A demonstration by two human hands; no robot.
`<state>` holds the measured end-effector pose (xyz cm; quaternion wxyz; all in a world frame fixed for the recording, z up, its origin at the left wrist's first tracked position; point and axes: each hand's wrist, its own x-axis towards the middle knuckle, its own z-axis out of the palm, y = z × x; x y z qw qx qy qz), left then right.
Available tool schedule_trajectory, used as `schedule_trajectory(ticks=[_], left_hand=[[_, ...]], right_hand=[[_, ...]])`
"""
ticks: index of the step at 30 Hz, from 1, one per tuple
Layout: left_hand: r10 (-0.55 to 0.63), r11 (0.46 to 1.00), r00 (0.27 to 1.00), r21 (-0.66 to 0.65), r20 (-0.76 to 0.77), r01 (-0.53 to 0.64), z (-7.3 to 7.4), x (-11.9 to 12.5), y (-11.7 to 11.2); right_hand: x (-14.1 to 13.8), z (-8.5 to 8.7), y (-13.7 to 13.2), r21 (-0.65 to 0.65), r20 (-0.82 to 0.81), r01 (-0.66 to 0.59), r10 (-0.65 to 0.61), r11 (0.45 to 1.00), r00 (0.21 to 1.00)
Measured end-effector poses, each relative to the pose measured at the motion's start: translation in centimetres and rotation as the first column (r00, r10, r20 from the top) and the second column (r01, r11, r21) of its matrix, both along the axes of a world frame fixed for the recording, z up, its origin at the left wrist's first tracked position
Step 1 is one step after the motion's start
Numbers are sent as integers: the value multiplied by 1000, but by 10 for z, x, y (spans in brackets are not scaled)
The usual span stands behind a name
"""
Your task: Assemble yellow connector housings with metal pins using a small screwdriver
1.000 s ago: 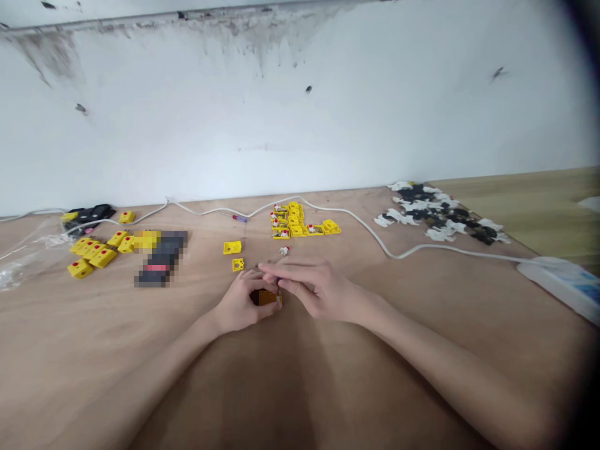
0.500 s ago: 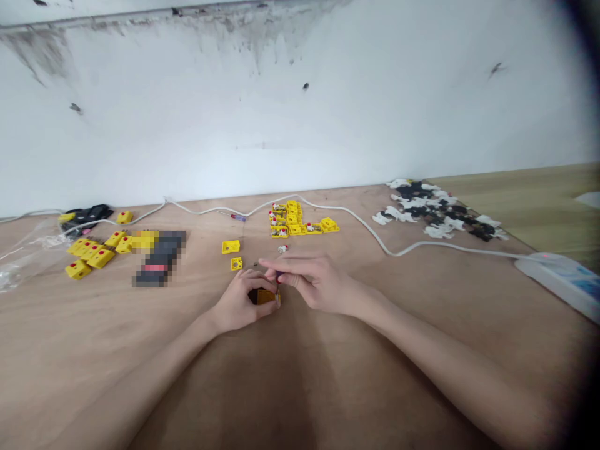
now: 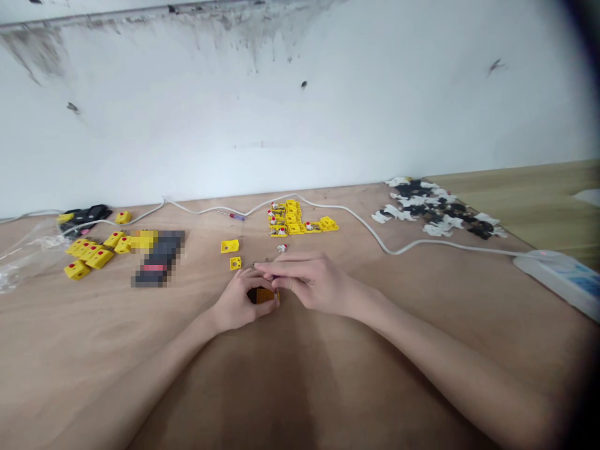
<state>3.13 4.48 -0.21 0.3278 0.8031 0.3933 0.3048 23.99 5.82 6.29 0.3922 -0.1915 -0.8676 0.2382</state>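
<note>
My left hand (image 3: 241, 300) is curled around a small yellow plastic housing (image 3: 265, 295) on the table, its thumb along the near edge; part of the housing is hidden by the fingers. Over that housing, my right hand (image 3: 315, 281) pinches a screwdriver (image 3: 275, 278), whose dark purple handle shows only in part. Its shaft points down at the housing's right side. Just beyond the hands lie a small white part (image 3: 282, 248), a yellow cover (image 3: 230, 246) and a smaller yellow piece (image 3: 235, 263).
Farther back sit several open yellow housings (image 3: 293, 219) with white and red parts. Finished-looking yellow boxes (image 3: 96, 251) are grouped left, beside a pixelated dark object (image 3: 159, 259). Another screwdriver (image 3: 237, 217) lies near a white cable (image 3: 351, 211). Black and white pieces (image 3: 435, 209) and a power strip (image 3: 560, 275) are right.
The right fingers have shifted slightly left and tilted over the screwdriver, so less of its handle shows. The left hand keeps its hold on the housing. The view has moved very slightly.
</note>
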Motion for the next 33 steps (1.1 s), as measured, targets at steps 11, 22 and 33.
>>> schedule_trajectory(ticks=[11, 22, 33], left_hand=[[9, 1000, 999, 11, -43, -9, 3, 0, -1], [6, 1000, 1000, 29, -18, -6, 2, -1, -1], [-4, 1000, 1000, 21, -13, 4, 0, -1, 0]], right_hand=[[0, -1, 0, -124, -110, 84, -98, 989, 989], [-2, -1, -2, -105, -84, 91, -100, 990, 991], [-4, -5, -3, -85, -90, 59, -67, 995, 994]])
